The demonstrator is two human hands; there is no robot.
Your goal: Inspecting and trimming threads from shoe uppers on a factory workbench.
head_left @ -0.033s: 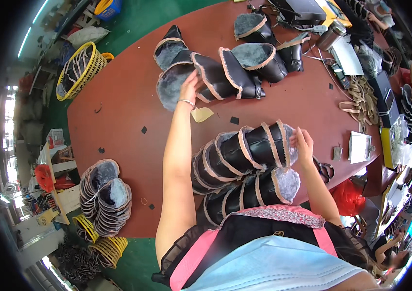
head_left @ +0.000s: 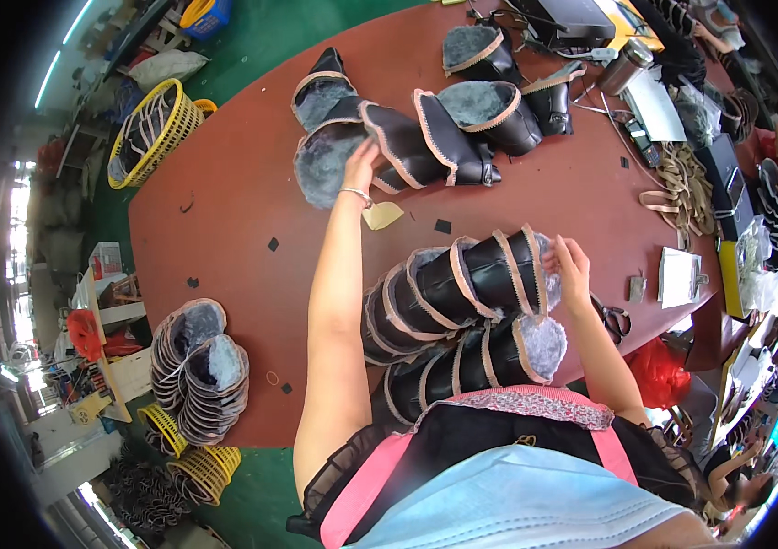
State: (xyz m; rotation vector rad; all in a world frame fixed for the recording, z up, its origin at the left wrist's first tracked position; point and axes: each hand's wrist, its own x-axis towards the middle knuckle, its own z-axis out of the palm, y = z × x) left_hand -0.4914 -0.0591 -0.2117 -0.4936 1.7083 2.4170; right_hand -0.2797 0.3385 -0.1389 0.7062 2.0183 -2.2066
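Note:
My left hand (head_left: pixel 361 166) reaches to the far group of black boot uppers with grey fur lining. Its fingers close on the pale stitched edge of one boot upper (head_left: pixel 396 142), beside another whose grey lining (head_left: pixel 317 174) faces up. At the near right, my right hand (head_left: pixel 572 265) has its fingers apart, the tips at the furry end of a row of nested boot uppers (head_left: pixel 485 279). A second nested row (head_left: pixel 462 366) lies just nearer to me, against my apron (head_left: pixel 517 403).
On the brown table (head_left: pixel 252 192) a stack of fur-lined pieces (head_left: pixel 201 371) stands at left. A yellow basket (head_left: pixel 155 133) is beyond the left edge. Flask (head_left: pixel 627 66), tan straps (head_left: pixel 681 188), clipboard (head_left: pixel 679 274) and scissors (head_left: pixel 615 320) lie toward the right.
The edge of the boot upper at my left hand has shifted very slightly left. My right hand has moved a touch toward the row's end. All else looks the same.

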